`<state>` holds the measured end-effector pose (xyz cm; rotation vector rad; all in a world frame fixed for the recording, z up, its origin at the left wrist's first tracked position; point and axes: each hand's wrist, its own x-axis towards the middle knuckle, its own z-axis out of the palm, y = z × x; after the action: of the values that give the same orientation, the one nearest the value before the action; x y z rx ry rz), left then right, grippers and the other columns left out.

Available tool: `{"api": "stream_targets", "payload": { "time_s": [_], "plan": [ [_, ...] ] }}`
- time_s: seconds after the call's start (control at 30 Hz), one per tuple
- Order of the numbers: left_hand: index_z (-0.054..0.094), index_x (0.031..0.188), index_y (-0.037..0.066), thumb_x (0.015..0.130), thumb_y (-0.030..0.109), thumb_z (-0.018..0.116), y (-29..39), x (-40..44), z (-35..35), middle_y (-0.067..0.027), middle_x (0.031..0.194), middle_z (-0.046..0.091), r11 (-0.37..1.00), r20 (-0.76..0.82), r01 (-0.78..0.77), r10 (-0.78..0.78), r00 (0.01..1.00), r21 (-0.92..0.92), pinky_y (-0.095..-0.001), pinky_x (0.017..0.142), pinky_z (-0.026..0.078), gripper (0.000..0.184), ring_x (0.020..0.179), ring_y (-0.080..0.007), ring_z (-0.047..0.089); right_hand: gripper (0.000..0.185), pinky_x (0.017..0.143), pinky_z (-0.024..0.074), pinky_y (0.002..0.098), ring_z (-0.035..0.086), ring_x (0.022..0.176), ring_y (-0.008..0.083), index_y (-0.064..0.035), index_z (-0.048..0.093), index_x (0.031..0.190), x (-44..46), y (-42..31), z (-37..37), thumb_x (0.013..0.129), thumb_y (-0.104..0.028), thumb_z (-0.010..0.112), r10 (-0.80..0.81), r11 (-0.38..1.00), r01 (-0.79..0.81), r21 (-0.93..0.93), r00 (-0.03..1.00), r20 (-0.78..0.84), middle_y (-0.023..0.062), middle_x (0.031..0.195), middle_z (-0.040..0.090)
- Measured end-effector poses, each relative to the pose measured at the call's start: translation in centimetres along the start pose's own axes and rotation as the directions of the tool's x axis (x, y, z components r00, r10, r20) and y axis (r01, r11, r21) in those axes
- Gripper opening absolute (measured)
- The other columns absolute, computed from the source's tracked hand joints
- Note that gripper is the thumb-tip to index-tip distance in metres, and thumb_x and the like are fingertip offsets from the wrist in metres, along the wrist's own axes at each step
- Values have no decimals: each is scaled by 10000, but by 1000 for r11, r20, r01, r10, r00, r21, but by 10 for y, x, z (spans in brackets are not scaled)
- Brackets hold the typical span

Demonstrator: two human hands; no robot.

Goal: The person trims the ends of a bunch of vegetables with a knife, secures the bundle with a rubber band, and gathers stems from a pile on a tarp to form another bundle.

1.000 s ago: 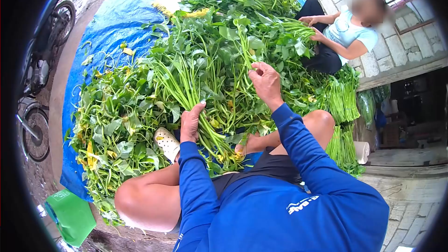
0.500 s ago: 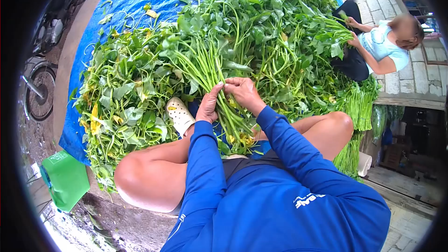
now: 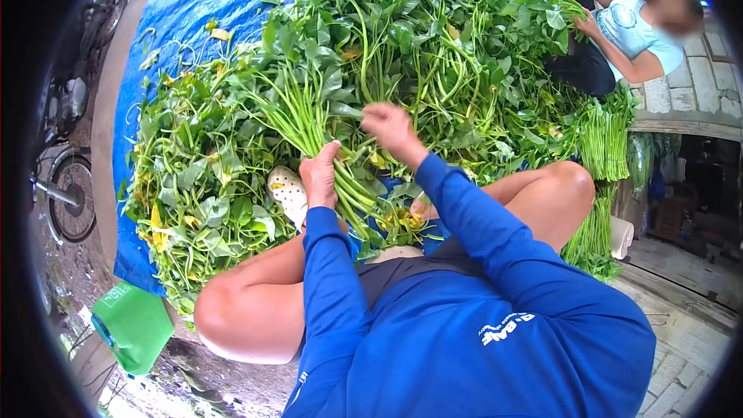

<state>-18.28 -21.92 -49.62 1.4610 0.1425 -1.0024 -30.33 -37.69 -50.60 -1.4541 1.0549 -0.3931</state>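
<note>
My left hand [image 3: 320,176] is closed round the middle of a bunch of water spinach [image 3: 298,118]. The leafy tops fan out away from me, and the cut stem ends slant down toward my lap. To the right of the bunch, apart from it, my right hand [image 3: 391,130] hovers over the greens; motion smears its fingers, so what they hold, if anything, does not show. A broad heap of loose water spinach [image 3: 193,174] spreads in front of my crossed legs. Some yellow leaves [image 3: 406,220] lie just beyond my lap.
Blue tarp [image 3: 209,8] lies under the heap. Tied stem bundles [image 3: 605,143] are stacked at right, below a person [image 3: 635,39] holding greens. My clog [image 3: 288,193] sits among leaves. A green container [image 3: 133,327] stands lower left; motorcycles [image 3: 71,193] are parked beyond.
My right hand has come away from the bunch and moved slightly up. My left hand, still gripping the bunch, has shifted a little left. The view has also shifted slightly.
</note>
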Motion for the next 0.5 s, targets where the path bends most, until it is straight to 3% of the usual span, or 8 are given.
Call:
{"api": "stream_targets", "payload": {
  "time_s": [0.07, 0.17, 0.2, 0.27, 0.33, 0.4, 0.47, 0.5],
  "plan": [
    [731, 938, -14, 864, 191, 836, 20, -5, 4, -53, 739, 678, 998, -14, -47, 48, 999, 30, -321, 561, 496, 242, 589, -149, 615, 423, 918, 584, 362, 763, 979, 259, 31, 767, 1176, 32, -34, -17, 870, -260, 755, -1, 989, -35, -142, 970, -243, 188, 1111, 797],
    [733, 943, -7, 896, 165, 818, 43, -11, 12, -43, 742, 675, 993, -25, -102, 103, 994, 51, -314, 548, 489, 198, 578, -144, 605, 492, 934, 584, 381, 762, 1019, 337, 18, 769, 1184, 75, -43, 0, 842, -335, 771, 54, 916, -150, -373, 966, -255, 223, 1126, 785],
    [733, 930, -5, 894, 175, 826, 49, -13, 14, -41, 743, 673, 993, -41, -97, 100, 994, 63, -313, 551, 490, 206, 578, -143, 605, 521, 998, 550, 405, 730, 1107, 350, 37, 750, 1201, 84, -47, 2, 901, -388, 754, 139, 870, -184, -458, 982, -130, 218, 1172, 771],
    [731, 911, -3, 893, 182, 833, 45, -6, 9, -41, 743, 671, 991, -35, -118, 121, 992, 58, -316, 550, 490, 212, 579, -145, 604, 485, 962, 574, 393, 752, 1075, 347, 1, 777, 1170, 107, -20, 3, 850, -363, 776, 32, 917, -63, -395, 996, -86, 220, 1173, 774],
    [728, 895, 2, 892, 184, 837, 49, -5, 6, -40, 739, 668, 990, -54, -108, 114, 992, 92, -320, 551, 491, 212, 580, -148, 603, 432, 932, 577, 380, 761, 1019, 305, 19, 767, 1171, 95, -41, -2, 896, -314, 756, -93, 969, 49, -241, 980, -173, 190, 1141, 786],
    [726, 887, 6, 893, 183, 837, 51, -3, 5, -41, 740, 668, 992, -62, -78, 84, 995, 101, -324, 553, 493, 209, 583, -151, 603, 337, 848, 573, 325, 729, 893, 184, 27, 767, 1153, 79, -67, -16, 958, -246, 738, -166, 985, 160, -58, 980, -107, 135, 1040, 803],
    [726, 888, 10, 896, 178, 835, 54, -2, 4, -44, 746, 670, 995, -45, -28, 33, 998, 100, -329, 556, 498, 199, 588, -153, 604, 335, 817, 577, 327, 724, 865, 167, 28, 773, 1129, 68, -83, -33, 947, -253, 771, -208, 977, 211, 6, 967, -149, 128, 1011, 805],
    [726, 891, 12, 896, 178, 836, 62, -9, 10, -54, 748, 672, 997, -57, -34, 39, 998, 76, -336, 558, 503, 199, 596, -155, 607, 357, 802, 583, 329, 721, 850, 165, 47, 764, 1133, 51, -104, -44, 950, -259, 781, -244, 967, 222, -121, 947, -208, 142, 1004, 806]
  ]
}}
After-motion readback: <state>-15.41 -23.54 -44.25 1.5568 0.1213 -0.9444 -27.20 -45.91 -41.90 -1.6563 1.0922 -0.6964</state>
